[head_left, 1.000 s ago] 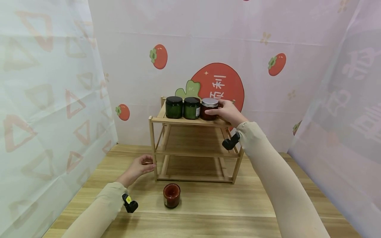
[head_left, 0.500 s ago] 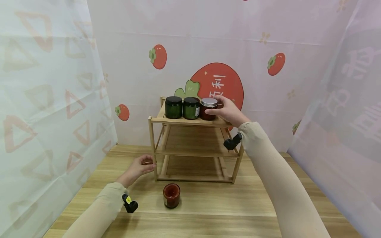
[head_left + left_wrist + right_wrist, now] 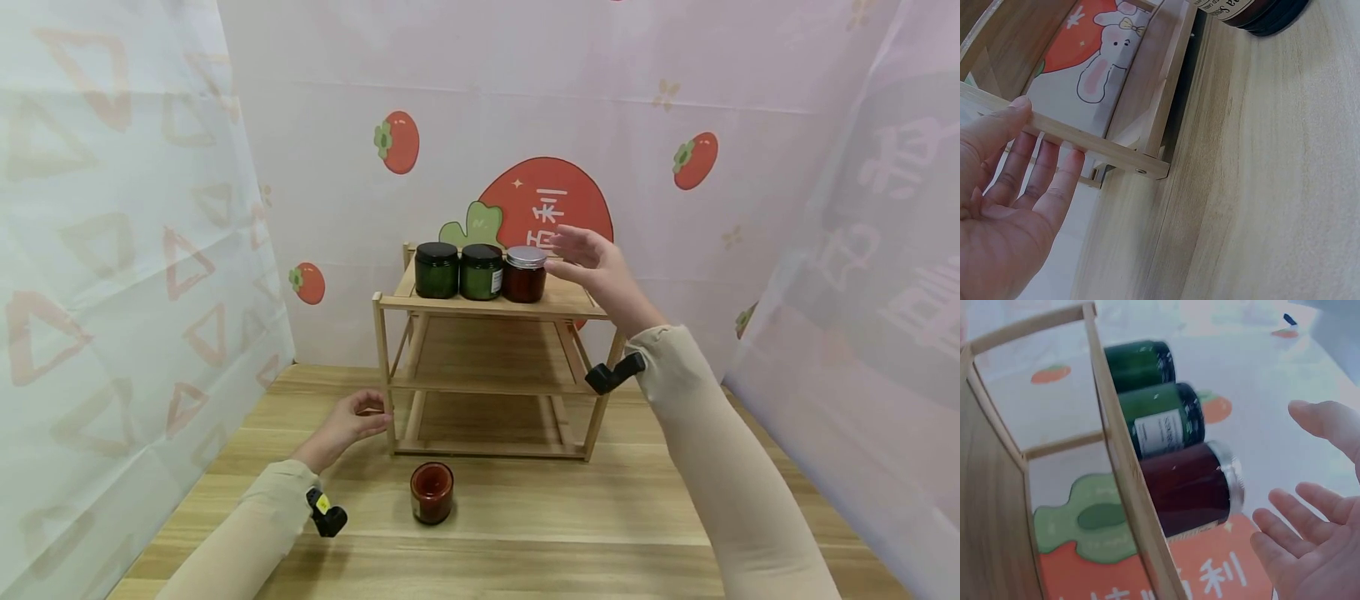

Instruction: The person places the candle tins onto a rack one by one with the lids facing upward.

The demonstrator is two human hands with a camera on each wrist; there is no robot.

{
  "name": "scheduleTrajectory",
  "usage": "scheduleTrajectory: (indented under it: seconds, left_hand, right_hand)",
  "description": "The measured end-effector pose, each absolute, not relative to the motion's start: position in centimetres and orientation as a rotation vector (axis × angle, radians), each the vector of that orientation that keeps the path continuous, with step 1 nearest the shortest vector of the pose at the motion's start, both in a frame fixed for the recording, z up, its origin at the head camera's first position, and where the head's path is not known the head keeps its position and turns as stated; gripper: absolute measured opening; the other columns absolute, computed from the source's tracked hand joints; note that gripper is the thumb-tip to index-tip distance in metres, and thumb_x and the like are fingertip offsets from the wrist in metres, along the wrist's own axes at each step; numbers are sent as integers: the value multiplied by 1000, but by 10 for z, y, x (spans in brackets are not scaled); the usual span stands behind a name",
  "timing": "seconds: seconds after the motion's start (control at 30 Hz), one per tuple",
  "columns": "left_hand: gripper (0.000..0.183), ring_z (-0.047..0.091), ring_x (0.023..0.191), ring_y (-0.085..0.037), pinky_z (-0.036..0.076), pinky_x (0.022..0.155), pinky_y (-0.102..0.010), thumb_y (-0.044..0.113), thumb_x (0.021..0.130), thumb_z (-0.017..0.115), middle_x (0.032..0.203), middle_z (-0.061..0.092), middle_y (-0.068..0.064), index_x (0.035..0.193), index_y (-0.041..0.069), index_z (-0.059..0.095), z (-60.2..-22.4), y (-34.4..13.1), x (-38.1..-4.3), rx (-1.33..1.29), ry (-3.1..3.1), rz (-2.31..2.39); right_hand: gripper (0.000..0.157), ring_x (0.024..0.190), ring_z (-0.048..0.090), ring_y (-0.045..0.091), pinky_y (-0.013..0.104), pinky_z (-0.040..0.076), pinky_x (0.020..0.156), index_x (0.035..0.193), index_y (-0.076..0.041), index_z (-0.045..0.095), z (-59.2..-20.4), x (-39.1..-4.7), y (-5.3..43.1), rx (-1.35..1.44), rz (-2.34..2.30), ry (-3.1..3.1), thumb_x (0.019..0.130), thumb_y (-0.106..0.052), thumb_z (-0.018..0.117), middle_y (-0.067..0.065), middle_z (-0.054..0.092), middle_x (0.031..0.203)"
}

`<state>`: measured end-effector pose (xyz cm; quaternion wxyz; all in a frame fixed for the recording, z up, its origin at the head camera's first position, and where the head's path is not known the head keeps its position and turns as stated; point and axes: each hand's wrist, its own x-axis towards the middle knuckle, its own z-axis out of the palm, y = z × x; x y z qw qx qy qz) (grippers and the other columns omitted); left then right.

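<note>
My right hand point(image 3: 600, 271) is just right of a dark red jar with a silver lid point(image 3: 525, 275), fingers spread and apart from it in the right wrist view. That jar stands on the top tier of a wooden shelf rack point(image 3: 495, 307), in a row with two green jars, one plain point(image 3: 437, 271) and one with a white label point(image 3: 481, 273), both with black lids. Low on the left, my left hand point(image 3: 348, 427) holds the rack's front leg point(image 3: 1094, 142) between thumb and fingers.
A red glass jar point(image 3: 432, 493), with no lid on its mouth, stands on the wooden table point(image 3: 570, 533) in front of the rack. Behind hangs a printed backdrop point(image 3: 555, 108); a patterned sheet point(image 3: 142, 250) runs along the left side.
My right hand has let go of the silver-lidded jar and moved right and slightly up, its fingers spreading. The jar stays on the top tier. My left hand has not moved.
</note>
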<state>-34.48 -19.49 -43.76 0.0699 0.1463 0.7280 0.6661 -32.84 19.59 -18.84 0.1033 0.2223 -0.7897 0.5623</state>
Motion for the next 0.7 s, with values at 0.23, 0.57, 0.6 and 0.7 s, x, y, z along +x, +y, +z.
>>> scheduleTrajectory:
  seconds: [0.23, 0.57, 0.6, 0.7]
  left_hand:
    - [37, 62, 96, -12, 56, 91, -30, 1, 92, 62, 109, 56, -8, 122, -9, 44, -437, -194, -344, 445, 2192, 2004]
    - [37, 62, 94, -12, 56, 90, -30, 0, 91, 63, 107, 57, -7, 122, -9, 45, -439, -195, -347, 434, 2211, 1996]
    - [38, 62, 94, -12, 56, 91, -30, 0, 91, 63, 108, 57, -7, 122, -9, 45, -439, -195, -347, 437, 2213, 1991]
    - [38, 62, 96, -13, 56, 93, -33, 2, 91, 63, 109, 56, -9, 123, -9, 44, -438, -195, -346, 442, 2215, 1984]
  right_hand:
    - [58, 130, 49, 28, 34, 45, 107, 143, -12, 43, -199, -307, 195, 753, 1639, -2271, 91, -20, 68, 16, 50, 141]
    - [55, 123, 54, 28, 25, 52, 97, 139, 0, 43, -231, -284, 181, 950, 1710, -2212, 91, -10, 67, 24, 50, 135]
    - [55, 122, 55, 25, 25, 52, 97, 139, 1, 43, -234, -283, 179, 965, 1724, -2210, 90, -9, 68, 23, 51, 135]
    - [55, 118, 58, 18, 27, 53, 97, 137, 2, 44, -246, -279, 174, 1010, 1760, -2197, 89, -7, 69, 19, 55, 131]
